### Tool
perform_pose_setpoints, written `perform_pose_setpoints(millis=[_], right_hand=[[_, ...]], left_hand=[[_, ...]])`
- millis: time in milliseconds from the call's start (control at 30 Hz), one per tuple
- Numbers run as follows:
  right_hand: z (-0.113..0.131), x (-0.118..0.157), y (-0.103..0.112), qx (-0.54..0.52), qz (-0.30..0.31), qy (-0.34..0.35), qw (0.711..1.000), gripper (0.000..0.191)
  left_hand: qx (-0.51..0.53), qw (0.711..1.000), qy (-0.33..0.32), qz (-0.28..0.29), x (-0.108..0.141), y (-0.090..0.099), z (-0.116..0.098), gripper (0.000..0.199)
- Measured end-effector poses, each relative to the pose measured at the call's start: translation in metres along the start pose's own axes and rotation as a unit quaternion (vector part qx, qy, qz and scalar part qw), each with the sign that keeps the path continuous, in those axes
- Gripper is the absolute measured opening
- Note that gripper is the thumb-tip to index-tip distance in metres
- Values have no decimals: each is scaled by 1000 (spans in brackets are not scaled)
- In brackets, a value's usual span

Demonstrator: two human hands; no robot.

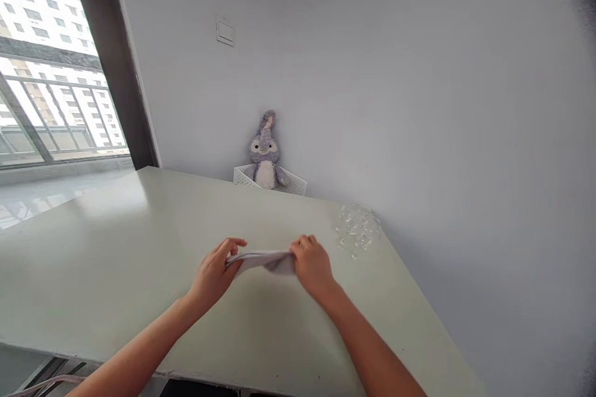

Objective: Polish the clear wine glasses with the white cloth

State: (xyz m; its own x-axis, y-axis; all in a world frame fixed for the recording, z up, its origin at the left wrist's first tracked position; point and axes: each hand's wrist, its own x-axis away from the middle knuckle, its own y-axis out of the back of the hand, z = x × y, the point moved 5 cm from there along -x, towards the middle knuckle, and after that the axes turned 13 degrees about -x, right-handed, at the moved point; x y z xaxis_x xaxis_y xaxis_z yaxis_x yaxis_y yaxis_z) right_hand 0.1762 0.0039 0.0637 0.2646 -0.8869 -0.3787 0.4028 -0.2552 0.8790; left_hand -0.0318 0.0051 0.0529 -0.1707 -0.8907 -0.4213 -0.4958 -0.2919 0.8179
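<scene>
A small light grey cloth (267,258) is stretched between my two hands, above the pale table. My left hand (216,270) pinches its left end between thumb and fingers, the index finger reaching out over it. At the other end, my right hand (313,265) is closed round the cloth with the knuckles up. A darker fold hangs down near the right hand. Whether the cloth is a flat piece or a garment cannot be made out.
On the pale green table (186,217), small clear glassy pieces (357,229) lie scattered near the right edge. A grey plush toy (265,158) sits in a white perforated basket (293,184) by the wall. A window (51,68) is at the left, and a light switch (225,32) is on the wall.
</scene>
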Motion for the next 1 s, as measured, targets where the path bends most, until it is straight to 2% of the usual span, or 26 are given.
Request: perform_pose_setpoints(millis=[67, 100, 167, 233, 267, 333, 400, 467, 567, 600, 633, 800, 1000], right_hand=[[-8, -18, 18, 12, -60, 20, 998, 24], [-13, -22, 22, 21, -78, 27, 996, 26], [-28, -20, 22, 41, -87, 25, 995, 31], [-47, -5, 13, 45, -73, -2, 996, 34], [-57, 5, 7, 37, -63, -21, 997, 32], [-73, 26, -9, 0, -39, -60, 997, 26], [-83, 45, -23, -46, -19, -87, 995, 21], [-86, 60, -36, -83, -10, -97, 992, 21], [-84, 71, -47, -113, -22, -92, 989, 23], [-83, 73, -49, -121, -29, -89, 988, 24], [-83, 74, -51, -129, -35, -87, 987, 25], [-88, 74, -57, -170, -51, -91, 980, 32], [-94, 75, -62, -191, -41, -115, 974, 32]], left_hand=[[-3, 999, -10, -46, -5, 14, -16, 7], [-2, 999, -37, -39, -5, 17, -25, 8], [8, 994, -107, 32, 1, 16, -42, 12], [22, 981, -151, 115, 10, 11, -51, 24], [25, 978, -153, 136, 13, 8, -51, 29], [16, 982, -131, 137, 12, 0, -47, 30], [-13, 985, -115, 125, 7, -15, -39, 30], [-55, 981, -131, 133, 2, -40, -33, 34], [-115, 950, -204, 207, 6, -89, -29, 45], [-121, 940, -232, 218, 9, -103, -30, 51], [-122, 938, -252, 206, 11, -113, -32, 53], [-127, 923, -296, 212, 6, -147, -50, 58], [-113, 915, -322, 215, -38, -186, -68, 60]])
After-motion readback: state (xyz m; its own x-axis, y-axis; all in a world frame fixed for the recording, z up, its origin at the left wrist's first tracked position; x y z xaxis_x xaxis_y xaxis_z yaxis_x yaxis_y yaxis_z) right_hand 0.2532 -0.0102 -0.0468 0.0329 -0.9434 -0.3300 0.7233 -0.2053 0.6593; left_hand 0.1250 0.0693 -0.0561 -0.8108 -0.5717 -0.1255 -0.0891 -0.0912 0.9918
